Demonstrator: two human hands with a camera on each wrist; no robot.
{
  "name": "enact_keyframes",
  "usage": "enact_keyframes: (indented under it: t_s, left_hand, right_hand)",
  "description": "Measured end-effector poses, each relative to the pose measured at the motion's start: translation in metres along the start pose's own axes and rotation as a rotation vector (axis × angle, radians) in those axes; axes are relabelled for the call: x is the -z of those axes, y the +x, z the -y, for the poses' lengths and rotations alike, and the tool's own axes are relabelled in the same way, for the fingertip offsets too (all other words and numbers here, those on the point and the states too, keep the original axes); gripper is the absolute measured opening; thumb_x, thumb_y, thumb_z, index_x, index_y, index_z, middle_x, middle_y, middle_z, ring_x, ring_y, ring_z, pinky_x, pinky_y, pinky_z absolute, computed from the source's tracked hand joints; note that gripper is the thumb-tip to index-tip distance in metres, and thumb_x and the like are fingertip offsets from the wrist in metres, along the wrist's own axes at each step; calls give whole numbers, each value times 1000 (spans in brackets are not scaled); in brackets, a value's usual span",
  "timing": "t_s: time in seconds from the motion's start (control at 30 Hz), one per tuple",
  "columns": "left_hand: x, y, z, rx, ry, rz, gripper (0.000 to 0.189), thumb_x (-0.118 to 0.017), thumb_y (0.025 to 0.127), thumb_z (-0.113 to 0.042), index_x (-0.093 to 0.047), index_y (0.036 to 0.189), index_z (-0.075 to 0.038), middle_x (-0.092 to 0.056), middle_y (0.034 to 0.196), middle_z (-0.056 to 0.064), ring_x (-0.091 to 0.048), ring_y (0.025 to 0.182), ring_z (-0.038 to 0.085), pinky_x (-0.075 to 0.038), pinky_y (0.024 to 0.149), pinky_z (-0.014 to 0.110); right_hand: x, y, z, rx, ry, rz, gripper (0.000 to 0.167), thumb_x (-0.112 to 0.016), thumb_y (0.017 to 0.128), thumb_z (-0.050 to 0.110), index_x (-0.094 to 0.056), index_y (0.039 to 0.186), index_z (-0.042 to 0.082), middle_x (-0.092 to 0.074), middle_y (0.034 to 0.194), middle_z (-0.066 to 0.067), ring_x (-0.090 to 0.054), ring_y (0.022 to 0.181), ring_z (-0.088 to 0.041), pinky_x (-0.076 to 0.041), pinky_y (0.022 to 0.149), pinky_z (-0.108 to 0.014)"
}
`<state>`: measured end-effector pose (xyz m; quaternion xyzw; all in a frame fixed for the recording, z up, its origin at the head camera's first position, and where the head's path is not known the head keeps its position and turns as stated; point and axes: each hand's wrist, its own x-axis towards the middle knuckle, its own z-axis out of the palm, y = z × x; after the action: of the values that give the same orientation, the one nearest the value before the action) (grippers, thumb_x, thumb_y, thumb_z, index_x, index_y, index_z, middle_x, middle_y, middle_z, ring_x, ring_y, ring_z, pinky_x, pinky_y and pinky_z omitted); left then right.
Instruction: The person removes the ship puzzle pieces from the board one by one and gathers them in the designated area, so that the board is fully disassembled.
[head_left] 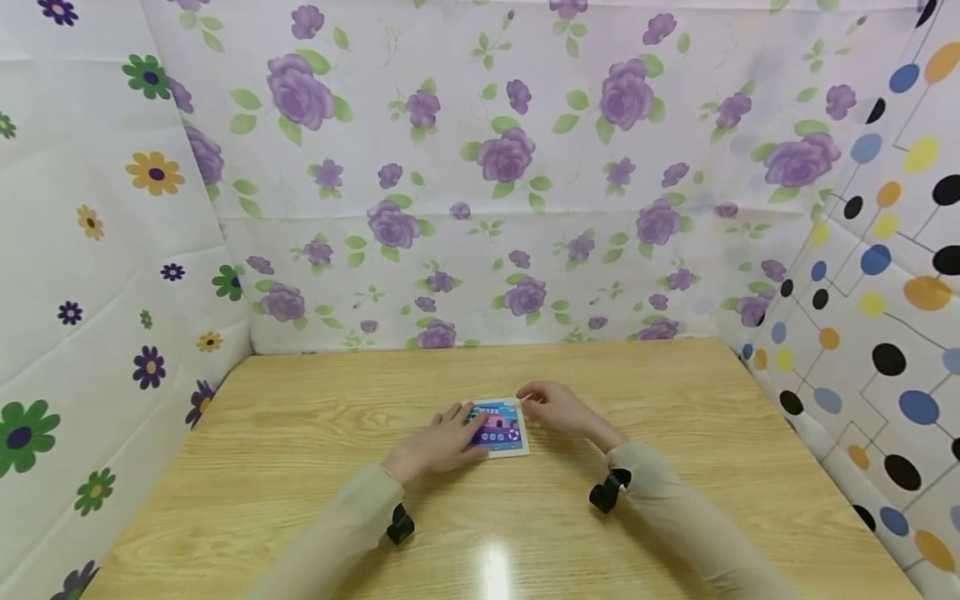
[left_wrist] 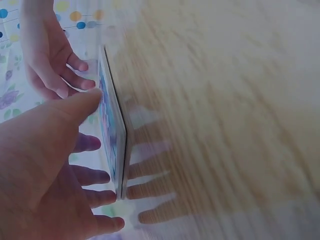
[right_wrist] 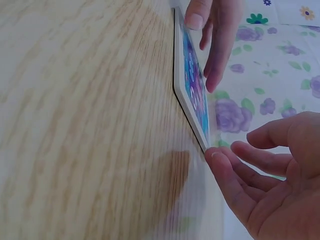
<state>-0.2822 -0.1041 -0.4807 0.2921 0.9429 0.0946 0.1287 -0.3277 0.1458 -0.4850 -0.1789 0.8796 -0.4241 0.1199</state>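
A flat, square picture board (head_left: 504, 430) with a white border lies on the wooden table, showing a pink and purple ship with a lifebuoy. My left hand (head_left: 444, 443) reaches over its left side, fingers spread, covering part of the picture. In the left wrist view the thumb (left_wrist: 90, 102) of that hand lies at the board's near face. At the far right corner is my right hand (head_left: 558, 407), its fingers loosely bent. The right wrist view shows its fingertips (right_wrist: 214, 153) right at the corner of the board (right_wrist: 192, 102), the other fingers held apart from it.
The light wooden table (head_left: 315, 392) spreads around the board. A floral cloth (head_left: 450, 167) hangs behind the table's back edge, with patterned cloths along the left (head_left: 112, 275) and right (head_left: 847, 333) sides. Each wrist wears a small black camera (head_left: 604, 495).
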Motion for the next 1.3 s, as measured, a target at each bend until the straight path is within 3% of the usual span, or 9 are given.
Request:
enact_keyframes:
  t_s: [0.2, 0.53, 0.73, 1.1, 1.3]
  left_hand:
    - [-2, 4, -3, -18, -2, 6, 66, -41, 101, -50, -28, 154, -13, -18, 160, 22, -16, 148, 41, -21, 116, 60]
    - [-5, 12, -3, -50, -5, 19, 64, -46, 100, -45, -27, 154, -17, -14, 161, 22, -14, 149, 37, -23, 118, 52]
    - [-4, 14, -4, -52, -11, 51, 59, -46, 102, -40, -26, 155, -24, -11, 161, 21, -11, 150, 37, -27, 117, 52]
    - [-1, 10, -9, -70, 18, 54, 54, -43, 102, -33, -27, 154, -31, -8, 161, 25, -11, 148, 41, -29, 114, 56]
    - [-1, 10, -9, -71, 7, 56, 53, -42, 102, -32, -27, 154, -30, -7, 161, 25, -9, 149, 41, -25, 117, 53]
  right_hand:
    - [-3, 8, 3, 2, -16, -5, 27, -53, 97, 13, -64, 119, 2, -67, 101, -13, -63, 74, -18, -54, 60, -30]
    - [-11, 15, 11, -11, -193, -61, 19, -57, 94, 7, -69, 108, 3, -67, 91, -7, -57, 71, -13, -48, 61, -25]
    - [-11, 16, 13, -14, -233, -52, 19, -56, 93, 5, -71, 104, 3, -66, 87, -5, -54, 70, -14, -45, 62, -26]
    - [-12, 14, 13, -19, -224, -64, 22, -53, 95, 6, -71, 107, 4, -68, 96, -9, -52, 67, -13, -43, 60, -26]
    - [-15, 9, 19, 19, -326, -40, 26, -53, 97, 9, -71, 113, -1, -72, 104, -13, -48, 55, -9, -39, 52, -22]
